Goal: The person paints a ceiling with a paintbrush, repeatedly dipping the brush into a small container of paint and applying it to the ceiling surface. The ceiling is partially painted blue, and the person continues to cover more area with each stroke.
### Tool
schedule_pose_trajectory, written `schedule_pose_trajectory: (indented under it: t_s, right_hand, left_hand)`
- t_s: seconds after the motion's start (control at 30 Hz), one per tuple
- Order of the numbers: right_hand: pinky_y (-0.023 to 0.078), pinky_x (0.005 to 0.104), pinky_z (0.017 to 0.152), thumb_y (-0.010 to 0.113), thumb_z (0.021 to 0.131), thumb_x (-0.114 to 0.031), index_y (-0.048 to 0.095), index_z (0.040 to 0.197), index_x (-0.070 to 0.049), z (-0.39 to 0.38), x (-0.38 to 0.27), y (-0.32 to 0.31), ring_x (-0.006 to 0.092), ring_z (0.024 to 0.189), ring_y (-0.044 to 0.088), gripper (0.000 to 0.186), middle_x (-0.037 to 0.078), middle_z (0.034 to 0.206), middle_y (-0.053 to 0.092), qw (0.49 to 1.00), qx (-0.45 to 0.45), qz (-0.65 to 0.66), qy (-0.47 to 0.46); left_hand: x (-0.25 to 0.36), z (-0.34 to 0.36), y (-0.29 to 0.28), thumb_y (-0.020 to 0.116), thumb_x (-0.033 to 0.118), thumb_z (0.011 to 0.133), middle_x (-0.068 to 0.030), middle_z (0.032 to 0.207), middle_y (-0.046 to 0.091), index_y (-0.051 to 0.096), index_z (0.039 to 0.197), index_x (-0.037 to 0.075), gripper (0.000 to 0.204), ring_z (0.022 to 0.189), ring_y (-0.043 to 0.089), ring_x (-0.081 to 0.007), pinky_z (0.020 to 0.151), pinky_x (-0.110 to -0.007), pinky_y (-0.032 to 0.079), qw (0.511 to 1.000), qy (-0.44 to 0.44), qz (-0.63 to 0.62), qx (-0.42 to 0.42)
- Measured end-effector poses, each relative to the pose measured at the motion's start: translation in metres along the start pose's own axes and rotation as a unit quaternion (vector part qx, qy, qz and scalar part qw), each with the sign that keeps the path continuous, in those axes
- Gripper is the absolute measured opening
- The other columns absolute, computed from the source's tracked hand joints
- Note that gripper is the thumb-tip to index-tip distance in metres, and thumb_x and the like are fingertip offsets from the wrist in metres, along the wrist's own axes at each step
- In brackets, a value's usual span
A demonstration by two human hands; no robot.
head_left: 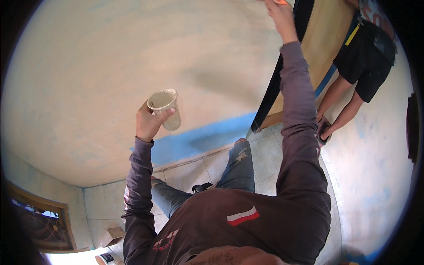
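My left hand (pixel 151 120) is wrapped round a clear plastic cup (pixel 170 115), held upright but a little tilted in front of the wall. Whitish residue coats the cup's inside and rim; how full it is I cannot tell. Raised high by the door frame, my right hand (pixel 281 17) is closed on an orange object (pixel 280 2) against the wall. Most of that object lies beyond the top edge, so its kind does not show. The wall (pixel 110 57) is cream with patchy, uneven colour, and a light blue band (pixel 198 137) runs along its foot.
A black door frame (pixel 270 99) with a tan door panel (pixel 320 42) stands right of the wall. Beyond it is another person in black shorts (pixel 364 59). A window (pixel 42 223), a small box (pixel 114 236) and a bucket (pixel 105 259) are at lower left. Pale tiles (pixel 187 174) cover the floor.
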State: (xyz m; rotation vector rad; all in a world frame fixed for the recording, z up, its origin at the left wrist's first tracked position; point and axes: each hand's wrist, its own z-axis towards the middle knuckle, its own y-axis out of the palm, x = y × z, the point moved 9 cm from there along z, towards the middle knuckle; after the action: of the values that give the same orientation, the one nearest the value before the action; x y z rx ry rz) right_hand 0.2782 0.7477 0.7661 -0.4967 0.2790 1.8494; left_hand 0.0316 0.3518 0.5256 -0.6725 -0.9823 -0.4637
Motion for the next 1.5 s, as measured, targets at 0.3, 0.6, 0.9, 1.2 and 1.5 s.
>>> schedule_pose_trajectory:
  t_s: [0.3, 0.6, 0.9, 1.2, 1.5]
  right_hand:
    - [0.027, 0.0202, 0.055, 0.074, 0.097, -0.039, 0.078, 0.121, -0.011, 0.003, 0.045, -0.132, -0.0003, 0.065, 0.039, 0.038, -0.009, 0.076, 0.050, 0.982, 0.052, -0.132, 0.122]
    - [0.052, 0.0305, 0.073, 0.070, 0.097, -0.041, 0.081, 0.111, -0.013, -0.016, -0.007, -0.142, 0.0121, 0.086, 0.071, 0.033, 0.005, 0.092, 0.079, 0.961, 0.141, -0.239, -0.010]
    - [0.058, 0.0477, 0.073, 0.062, 0.091, -0.032, 0.081, 0.092, -0.022, -0.023, -0.064, -0.040, 0.0341, 0.087, 0.070, 0.022, 0.011, 0.084, 0.075, 0.827, 0.181, -0.523, -0.095]
    - [0.053, 0.0464, 0.063, 0.066, 0.083, -0.012, 0.069, 0.075, -0.007, -0.055, -0.104, 0.090, 0.0352, 0.075, 0.066, 0.011, 0.015, 0.077, 0.069, 0.894, 0.110, -0.392, -0.188]
    - [0.058, 0.0425, 0.063, 0.077, 0.078, -0.027, 0.072, 0.072, -0.009, -0.082, -0.161, 0.229, 0.0307, 0.090, 0.065, 0.019, 0.010, 0.077, 0.070, 0.944, 0.057, -0.201, -0.254]
  left_hand:
    - [0.008, 0.000, 0.002, 0.094, 0.026, 0.076, -0.0131, 0.112, 0.076, 0.066, 0.125, -0.005, 0.064, 0.102, 0.072, -0.0192, 0.089, -0.035, 0.059, 1.000, 0.000, -0.005, -0.006]
    - [0.013, 0.002, 0.004, 0.095, 0.029, 0.076, -0.0133, 0.112, 0.076, 0.066, 0.125, -0.003, 0.065, 0.101, 0.073, -0.0196, 0.086, -0.035, 0.060, 1.000, 0.022, -0.005, -0.017]
    - [0.010, 0.000, 0.001, 0.095, 0.027, 0.076, -0.0145, 0.113, 0.075, 0.064, 0.127, -0.006, 0.068, 0.102, 0.072, -0.0200, 0.088, -0.035, 0.059, 1.000, 0.006, 0.004, -0.009]
    - [0.007, -0.002, 0.002, 0.093, 0.018, 0.078, -0.0142, 0.115, 0.074, 0.063, 0.127, -0.006, 0.063, 0.105, 0.071, -0.0204, 0.091, -0.036, 0.058, 1.000, -0.010, -0.013, -0.001]
    - [0.001, -0.001, 0.004, 0.092, 0.016, 0.079, -0.0145, 0.115, 0.074, 0.063, 0.127, -0.008, 0.060, 0.105, 0.071, -0.0198, 0.091, -0.035, 0.058, 1.000, 0.000, -0.024, 0.008]
